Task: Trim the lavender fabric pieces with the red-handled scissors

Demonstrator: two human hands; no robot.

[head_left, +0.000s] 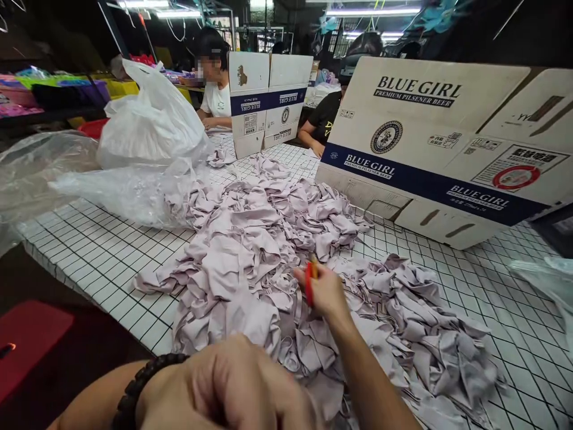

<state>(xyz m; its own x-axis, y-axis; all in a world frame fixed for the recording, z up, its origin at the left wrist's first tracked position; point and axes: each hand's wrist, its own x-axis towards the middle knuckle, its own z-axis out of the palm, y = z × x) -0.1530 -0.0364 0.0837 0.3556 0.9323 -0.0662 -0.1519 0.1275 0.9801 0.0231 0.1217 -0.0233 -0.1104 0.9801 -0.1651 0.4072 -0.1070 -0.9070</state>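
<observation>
Pale lilac cloth pieces [242,263] lie heaped on the gridded tabletop [111,263]. Above them, the right hand [327,291] has its fingers wrapped around a red-and-yellow tool [308,283]; the left hand [228,382] is curled nearer, its grip unclear.

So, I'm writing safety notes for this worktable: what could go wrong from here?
The red tool in the right hand is amid loose pale lilac cloth; if sharp, it might nick a piece, though blur hides its tip.

The dark bracelet at the wrist of the left hand could catch on a fold.

The clear plastic bag seems to overhang the left edge of the table, so it might slide off.
</observation>
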